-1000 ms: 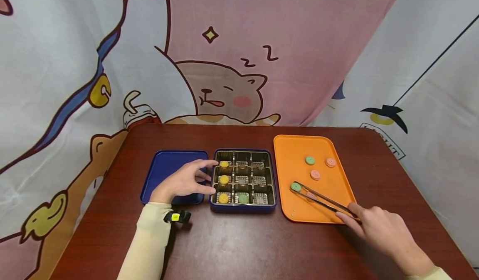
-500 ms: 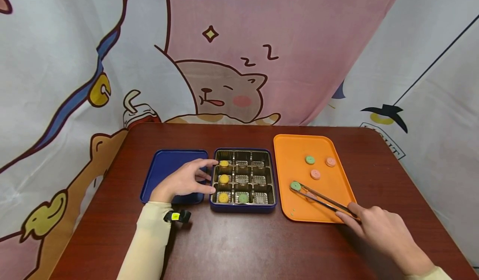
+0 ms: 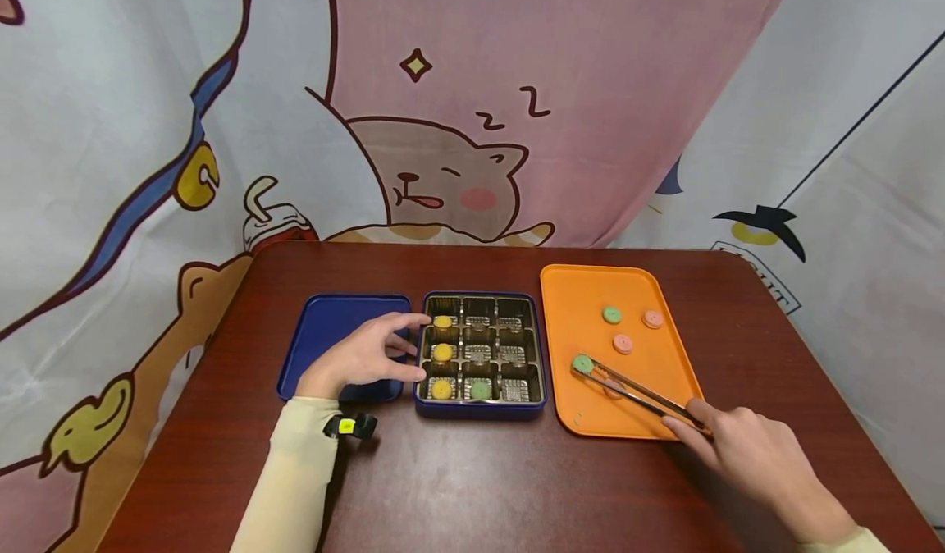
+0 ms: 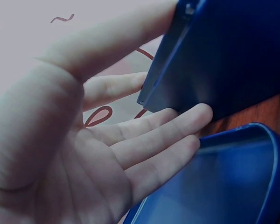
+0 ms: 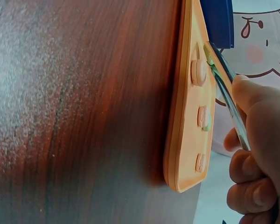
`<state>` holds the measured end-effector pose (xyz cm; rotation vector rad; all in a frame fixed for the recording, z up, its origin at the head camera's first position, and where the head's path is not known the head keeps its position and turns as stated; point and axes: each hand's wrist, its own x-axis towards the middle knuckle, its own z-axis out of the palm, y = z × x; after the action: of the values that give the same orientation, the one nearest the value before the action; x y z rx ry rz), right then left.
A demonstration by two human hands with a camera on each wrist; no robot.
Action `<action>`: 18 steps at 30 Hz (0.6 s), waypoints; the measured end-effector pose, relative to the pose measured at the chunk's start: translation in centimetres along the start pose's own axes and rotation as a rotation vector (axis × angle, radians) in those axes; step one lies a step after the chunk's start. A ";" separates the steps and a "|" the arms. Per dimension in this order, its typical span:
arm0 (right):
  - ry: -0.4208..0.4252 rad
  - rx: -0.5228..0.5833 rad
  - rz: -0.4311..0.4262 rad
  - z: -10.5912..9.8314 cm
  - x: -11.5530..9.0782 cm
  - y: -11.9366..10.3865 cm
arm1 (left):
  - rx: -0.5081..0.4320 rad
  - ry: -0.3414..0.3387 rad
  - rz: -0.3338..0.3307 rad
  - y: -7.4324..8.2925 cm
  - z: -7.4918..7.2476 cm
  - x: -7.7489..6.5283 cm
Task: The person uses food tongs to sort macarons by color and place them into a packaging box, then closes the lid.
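Note:
In the head view my right hand (image 3: pixel 760 454) grips metal tongs (image 3: pixel 645 397). Their tips are around a green round cookie (image 3: pixel 583 364) over the near left part of the orange tray (image 3: pixel 650 418). Beneath the tongs' arms a pink cookie (image 3: pixel 612 387) is partly covered. My left hand (image 3: pixel 362 358) touches the left rim of a blue box (image 3: pixel 480 410) with thumb and fingertips, its fingers fairly straight. Inside the box a gold insert (image 3: pixel 496 331) is split into several compartments. Three yellow cookies (image 3: pixel 441 353) fill its left column, and a green cookie (image 3: pixel 480 390) sits in the front middle compartment.
Left of the box lies a blue lid (image 3: pixel 332 323), partly under my left hand. Toward the back of the orange tray are another green cookie (image 3: pixel 611 315) and two pink cookies (image 3: pixel 623 345). A printed curtain (image 3: pixel 591 126) hangs behind the brown table (image 3: pixel 472 487).

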<state>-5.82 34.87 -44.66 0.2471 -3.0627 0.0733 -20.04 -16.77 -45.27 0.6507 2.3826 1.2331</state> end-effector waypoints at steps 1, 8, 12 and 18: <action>0.003 0.002 0.000 0.0 0.0 0.0 | 0.001 0.001 0.000 0.0 0.0 0.0; 0.055 0.016 -0.004 -0.1 0.1 -0.2 | -0.001 0.003 0.000 0.1 0.0 0.0; 0.090 0.016 -0.009 -0.3 0.1 -0.4 | -0.003 -0.002 0.001 0.1 0.1 0.0; 0.170 0.015 -0.042 -0.5 0.5 -0.8 | -0.007 -0.002 0.004 0.2 0.0 -0.1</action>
<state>-6.19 34.05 -44.09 0.2897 -2.8881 0.1088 -19.94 -16.71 -45.14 0.6547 2.3748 1.2416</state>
